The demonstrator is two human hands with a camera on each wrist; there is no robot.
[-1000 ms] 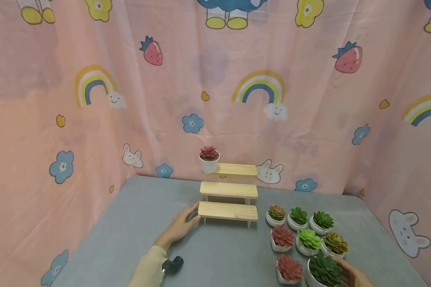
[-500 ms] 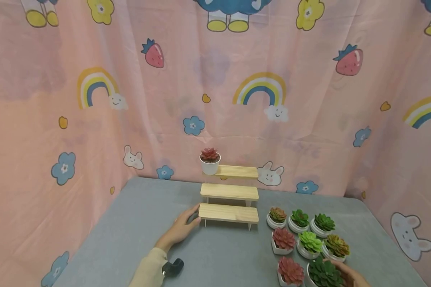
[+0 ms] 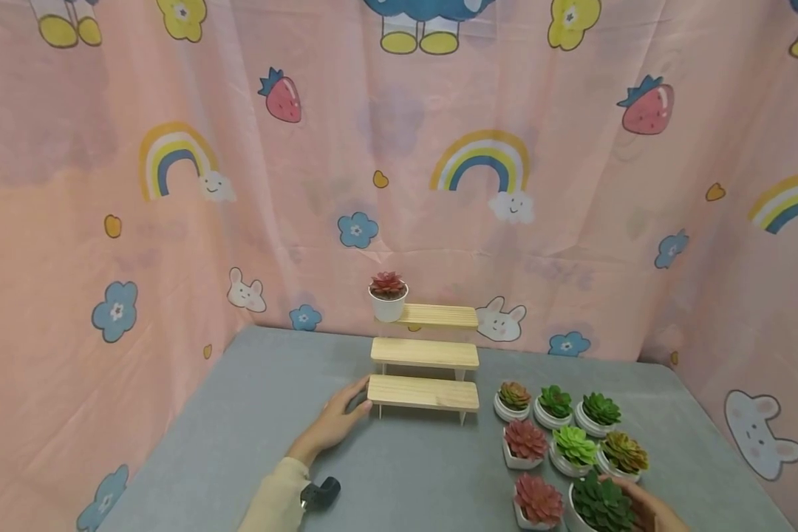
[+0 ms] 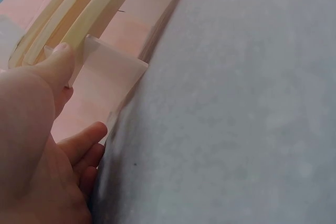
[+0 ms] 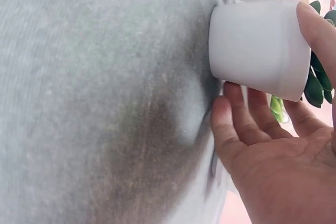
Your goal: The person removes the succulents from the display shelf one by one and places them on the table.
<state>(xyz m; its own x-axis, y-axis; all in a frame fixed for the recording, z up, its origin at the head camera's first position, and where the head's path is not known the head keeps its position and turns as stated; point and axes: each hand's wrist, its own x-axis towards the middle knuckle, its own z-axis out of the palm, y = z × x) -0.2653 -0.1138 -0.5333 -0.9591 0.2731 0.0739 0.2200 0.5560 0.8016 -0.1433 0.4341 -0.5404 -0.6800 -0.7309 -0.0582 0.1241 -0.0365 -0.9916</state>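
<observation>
My left hand [image 3: 332,420] grips the left end of the lowest tier of a three-tier wooden display stand [image 3: 423,392]. In the left wrist view its thumb [image 4: 62,61] lies against the plank edge, beside the stand's pale leg [image 4: 107,69]. At the lower right, my right hand [image 3: 653,507] holds a dark green potted succulent [image 3: 601,504] from its right side. The right wrist view shows the plant's smooth white pot [image 5: 257,45] standing on the table, thumb at the rim and fingers along the opposite side. A red succulent in a round white pot [image 3: 389,304] stands at the top tier's left end.
Several small potted succulents stand close together on the right, among them a red one [image 3: 538,501] beside the held pot, a bright green one [image 3: 573,446] and a yellow-brown one [image 3: 623,452]. A pink patterned curtain [image 3: 399,148] hangs behind the grey table [image 3: 226,443].
</observation>
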